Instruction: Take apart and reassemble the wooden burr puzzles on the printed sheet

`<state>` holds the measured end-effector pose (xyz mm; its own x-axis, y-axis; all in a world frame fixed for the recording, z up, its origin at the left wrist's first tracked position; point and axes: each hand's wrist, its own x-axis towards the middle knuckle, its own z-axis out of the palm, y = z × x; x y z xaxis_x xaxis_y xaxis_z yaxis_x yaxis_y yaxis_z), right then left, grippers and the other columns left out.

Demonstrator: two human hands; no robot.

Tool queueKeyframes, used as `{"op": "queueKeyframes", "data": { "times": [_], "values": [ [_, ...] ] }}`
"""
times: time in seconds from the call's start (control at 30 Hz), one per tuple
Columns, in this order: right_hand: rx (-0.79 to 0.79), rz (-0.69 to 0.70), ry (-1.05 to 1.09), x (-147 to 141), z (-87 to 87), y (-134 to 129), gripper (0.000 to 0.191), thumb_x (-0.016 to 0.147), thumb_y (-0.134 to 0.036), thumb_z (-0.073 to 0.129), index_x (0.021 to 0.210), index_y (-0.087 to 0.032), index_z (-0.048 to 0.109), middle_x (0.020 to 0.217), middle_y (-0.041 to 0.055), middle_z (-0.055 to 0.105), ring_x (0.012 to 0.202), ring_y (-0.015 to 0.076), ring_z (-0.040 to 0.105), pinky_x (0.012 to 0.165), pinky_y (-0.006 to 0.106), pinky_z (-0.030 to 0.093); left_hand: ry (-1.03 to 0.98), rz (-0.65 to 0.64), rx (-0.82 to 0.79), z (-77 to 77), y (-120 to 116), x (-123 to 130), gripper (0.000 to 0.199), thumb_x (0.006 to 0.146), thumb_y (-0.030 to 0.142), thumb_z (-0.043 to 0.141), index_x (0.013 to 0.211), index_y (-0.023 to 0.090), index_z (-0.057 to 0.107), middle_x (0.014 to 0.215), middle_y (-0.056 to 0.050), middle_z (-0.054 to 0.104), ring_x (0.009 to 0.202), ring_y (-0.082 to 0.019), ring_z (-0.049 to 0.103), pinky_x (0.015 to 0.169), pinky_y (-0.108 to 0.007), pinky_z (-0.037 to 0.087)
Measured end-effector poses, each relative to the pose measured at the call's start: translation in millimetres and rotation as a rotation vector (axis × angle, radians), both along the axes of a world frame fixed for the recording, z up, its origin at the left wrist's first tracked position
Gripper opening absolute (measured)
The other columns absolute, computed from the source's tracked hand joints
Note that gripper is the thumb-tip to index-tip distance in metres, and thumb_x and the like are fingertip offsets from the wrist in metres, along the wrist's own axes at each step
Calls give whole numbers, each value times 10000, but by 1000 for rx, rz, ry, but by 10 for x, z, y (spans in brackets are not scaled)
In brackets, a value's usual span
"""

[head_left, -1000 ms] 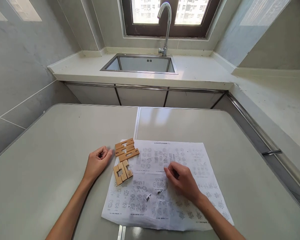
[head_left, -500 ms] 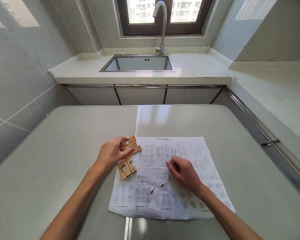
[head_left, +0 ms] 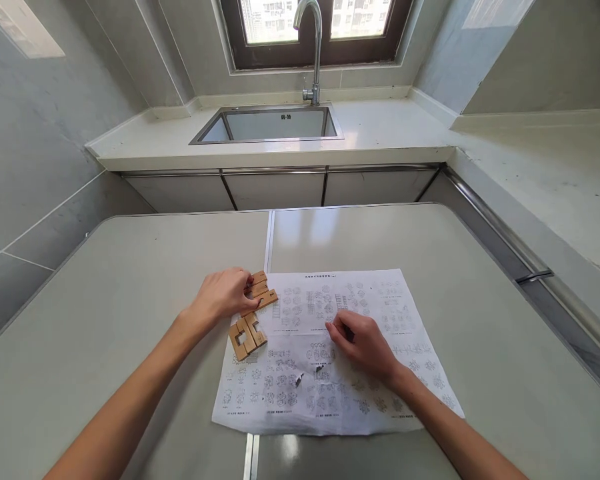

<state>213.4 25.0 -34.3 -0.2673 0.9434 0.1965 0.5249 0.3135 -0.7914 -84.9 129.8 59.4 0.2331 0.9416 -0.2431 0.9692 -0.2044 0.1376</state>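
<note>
On the left part of a printed sheet (head_left: 300, 343) lie notched wooden puzzle pieces in two groups. My left hand (head_left: 225, 293) reaches over the upper wooden pieces (head_left: 266, 298), its thumb and fingertips closed on one of them; the fingers partly cover that group. Just below, apart from the fingers, the lower wooden pieces (head_left: 247, 337) sit side by side with square notches showing. My right hand (head_left: 363, 343) rests on the sheet's right half in a loose fist, with nothing visible in it.
Small line diagrams fill the sheet, which has two small torn spots. It lies across the seam of a pale folding table (head_left: 145, 280). Beyond the table's far edge stands a white counter (head_left: 380, 123) with a sink (head_left: 265, 141) and a tall faucet (head_left: 317, 60). Tiled wall is at left.
My left thumb and fingers have drawn closer together over the upper wooden pieces. My right hand stays in its fist on the sheet. The view has shifted slightly.
</note>
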Motion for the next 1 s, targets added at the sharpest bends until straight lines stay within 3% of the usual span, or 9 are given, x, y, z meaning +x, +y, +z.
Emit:
{"op": "queueKeyframes", "data": {
  "times": [0.57, 0.83, 1.0],
  "values": [
    [11, -6, 7, -4, 24, 17, 393, 1035, -291, 526, 698, -249, 328, 624, -42, 418, 551, 135, 350, 535, 293, 302, 35, -138, 25, 39, 31, 279, 164, 683, 352, 716, 653, 233, 607, 763, -38, 710, 666, -212, 618, 564, -311, 274],
    [12, -24, 47, -13, 23, 17, 401, 1025, -307, 545, 688, -245, 337, 623, -43, 425, 551, 133, 364, 540, 293, 307, 40, -258, 24, -17, -87, 645, 254, 720, 446, 752, 817, 215, 714, 902, -80, 756, 758, -256, 687, 570, -323, 336],
    [20, -142, 124, -9, 33, 8, 394, 1030, -315, 547, 684, -248, 370, 601, -46, 413, 531, 128, 371, 510, 280, 328, 18, -353, 14, -35, -288, 932, 284, 758, 473, 749, 783, 194, 703, 866, -108, 745, 745, -278, 714, 614, -356, 440]
  ]
}}
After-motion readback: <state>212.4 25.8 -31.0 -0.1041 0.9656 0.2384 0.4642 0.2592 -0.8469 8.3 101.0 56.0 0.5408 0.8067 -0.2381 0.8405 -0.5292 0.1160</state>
